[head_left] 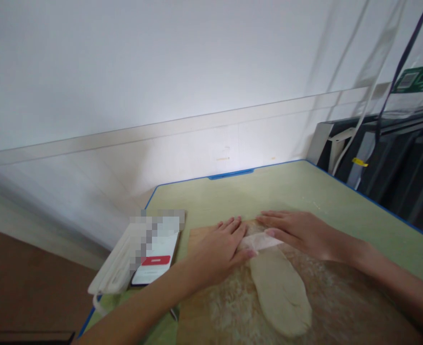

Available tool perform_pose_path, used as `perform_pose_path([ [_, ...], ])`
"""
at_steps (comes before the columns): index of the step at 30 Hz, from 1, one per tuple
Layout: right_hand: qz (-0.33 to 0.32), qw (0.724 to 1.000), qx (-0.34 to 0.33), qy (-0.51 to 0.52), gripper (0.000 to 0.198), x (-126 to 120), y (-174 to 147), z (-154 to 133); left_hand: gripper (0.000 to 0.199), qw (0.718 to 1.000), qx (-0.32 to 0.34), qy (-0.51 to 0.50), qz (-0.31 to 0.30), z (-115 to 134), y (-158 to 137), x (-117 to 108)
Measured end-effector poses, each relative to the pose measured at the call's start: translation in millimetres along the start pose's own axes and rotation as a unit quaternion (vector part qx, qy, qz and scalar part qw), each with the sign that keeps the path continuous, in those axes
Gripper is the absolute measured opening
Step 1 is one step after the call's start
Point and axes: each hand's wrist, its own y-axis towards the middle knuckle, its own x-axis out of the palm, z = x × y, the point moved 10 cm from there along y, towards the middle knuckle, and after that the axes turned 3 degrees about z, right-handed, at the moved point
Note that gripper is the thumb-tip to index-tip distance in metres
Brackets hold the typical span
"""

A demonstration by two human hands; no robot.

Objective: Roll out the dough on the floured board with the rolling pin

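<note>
An oval of flattened dough (pixel 283 292) lies on a floured wooden board (pixel 222 306). Across its far end runs a pale, slightly blurred bar (pixel 259 241) that looks like a rolling pin. My left hand (pixel 218 251) rests over the bar's left end, fingers stretched forward and thumb pointing right near the dough. Over the right end lies my right hand (pixel 301 232), its fingers extended to the left and its palm down. Both hands cover the bar's ends, so its full length is hidden.
Left of the board, a phone (pixel 157 249) with a lit screen leans on a white device (pixel 116 258) with a cable. The green table (pixel 268 187) has a blue edge and stands against a white wall (pixel 197 72). Dark panels (pixel 405 153) and hanging cords are at right.
</note>
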Motion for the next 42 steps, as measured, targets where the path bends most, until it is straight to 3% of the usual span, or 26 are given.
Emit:
perform_pose_path([
  [11, -0.016, 0.998, 0.049, 0.034, 0.048, 11, 12, 28, 0.048, 1.000, 0.000, 0.006, 0.022, -16, 6, -7],
  [22, 0.014, 0.999, 0.047, 0.004, 0.043, 4, 8, 22, 0.048, 1.000, -0.014, 0.004, 0.026, -13, 3, -7],
  [42, -0.007, 0.998, 0.068, 0.011, 0.048, 8, 6, 24, 0.047, 1.000, -0.025, -0.015, 0.004, -16, 5, -4],
])
